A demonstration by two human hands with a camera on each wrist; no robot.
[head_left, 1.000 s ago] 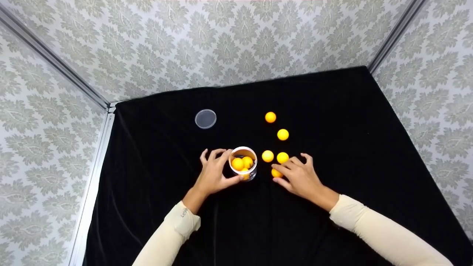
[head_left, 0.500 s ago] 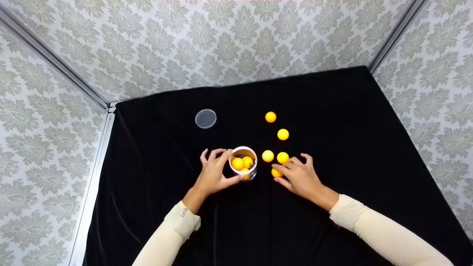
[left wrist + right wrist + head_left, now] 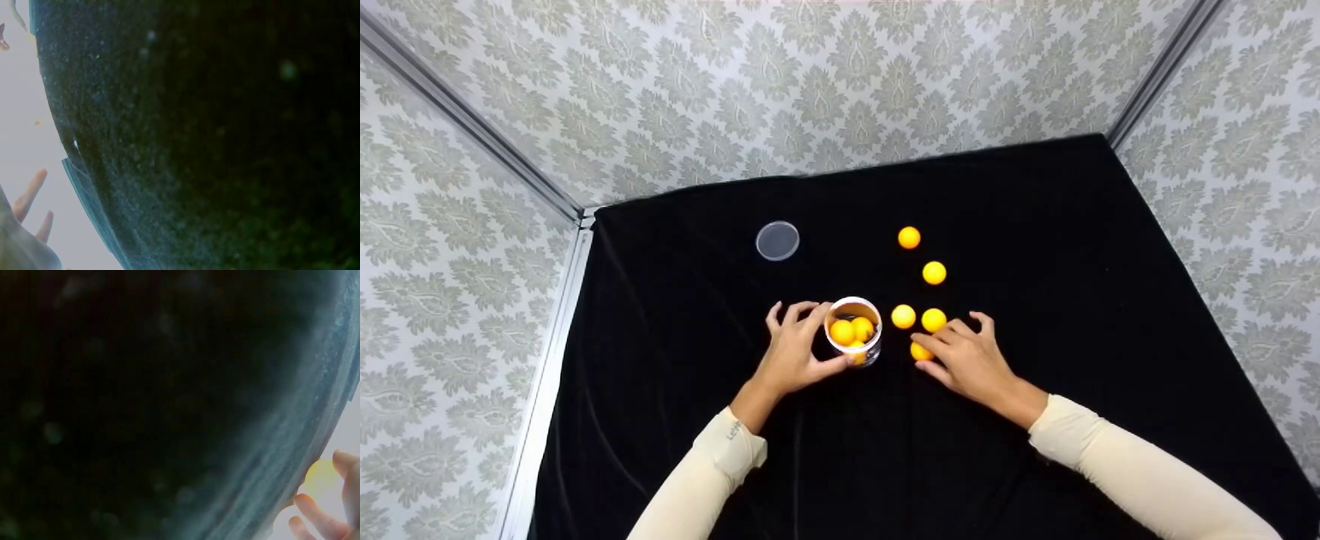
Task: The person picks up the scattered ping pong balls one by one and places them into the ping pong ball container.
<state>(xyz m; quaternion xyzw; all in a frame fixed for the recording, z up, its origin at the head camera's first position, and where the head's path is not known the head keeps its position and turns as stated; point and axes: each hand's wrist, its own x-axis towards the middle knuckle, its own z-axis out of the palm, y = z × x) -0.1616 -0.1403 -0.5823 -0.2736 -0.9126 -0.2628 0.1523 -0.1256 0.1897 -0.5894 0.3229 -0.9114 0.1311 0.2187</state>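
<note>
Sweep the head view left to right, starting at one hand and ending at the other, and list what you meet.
Left hand → tub → loose ball nearest the tub → right hand.

You seem to be in a booth-like workspace, judging by the leaf-patterned wall panels [image 3: 840, 90], metal frame [image 3: 550, 375] and black cloth [image 3: 1065, 255] before you.

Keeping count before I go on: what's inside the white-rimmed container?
At least three orange balls show inside the white-rimmed container. Anything beneath them is covered, so I can't give a full count.
</note>
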